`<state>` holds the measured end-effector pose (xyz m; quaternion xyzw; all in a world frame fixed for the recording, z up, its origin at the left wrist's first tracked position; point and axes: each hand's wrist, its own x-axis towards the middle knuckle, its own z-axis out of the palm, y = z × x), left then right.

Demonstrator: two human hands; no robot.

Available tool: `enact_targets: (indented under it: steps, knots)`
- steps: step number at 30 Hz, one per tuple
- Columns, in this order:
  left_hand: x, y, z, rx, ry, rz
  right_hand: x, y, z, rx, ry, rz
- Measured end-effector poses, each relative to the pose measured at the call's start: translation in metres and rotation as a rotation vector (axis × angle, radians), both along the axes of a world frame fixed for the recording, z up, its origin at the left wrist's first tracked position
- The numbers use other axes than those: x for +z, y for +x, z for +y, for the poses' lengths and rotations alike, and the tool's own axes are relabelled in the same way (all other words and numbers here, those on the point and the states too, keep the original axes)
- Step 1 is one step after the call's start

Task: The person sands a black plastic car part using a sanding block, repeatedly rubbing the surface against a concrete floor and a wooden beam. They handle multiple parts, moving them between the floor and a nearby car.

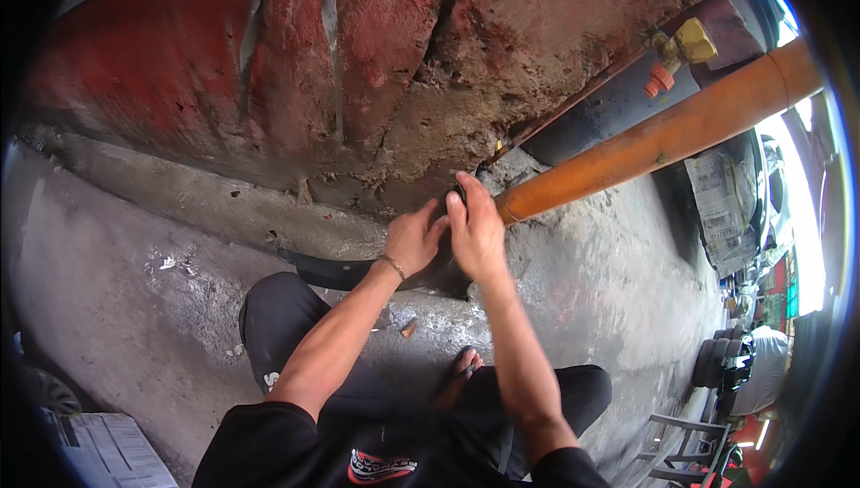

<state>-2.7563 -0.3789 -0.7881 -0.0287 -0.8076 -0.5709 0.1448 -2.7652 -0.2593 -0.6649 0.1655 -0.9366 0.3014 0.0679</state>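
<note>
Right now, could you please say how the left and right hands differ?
The left hand has a thin bracelet at its wrist; the right hand has a bare wrist. The right hand reaches higher in the picture than the left hand. Both are ungloved and close together.

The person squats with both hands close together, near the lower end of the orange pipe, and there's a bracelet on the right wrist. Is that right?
Not quite: the head view shows the bracelet on the left wrist. The rest is right: the person squats, left hand and right hand close together near the orange pipe's lower end.
</note>
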Motion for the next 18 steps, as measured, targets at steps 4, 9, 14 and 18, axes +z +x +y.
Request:
enact_targets:
  steps: [4, 9, 14, 18]
  knots:
    - [0.005, -0.018, -0.017, 0.018, 0.378, -0.038, -0.063, 0.064, -0.023, 0.021, -0.064, 0.161]
    - [-0.007, -0.021, -0.016, -0.110, 0.580, -0.047, -0.034, 0.006, -0.033, 0.122, 0.042, 0.262]
    - [-0.016, -0.029, -0.031, -0.082, 0.957, 0.023, -0.026, 0.033, -0.044, 0.234, 0.241, 0.286]
    - [0.005, -0.016, -0.030, -0.180, 1.028, -0.158, -0.038, 0.082, -0.029, 0.210, 0.206, 0.178]
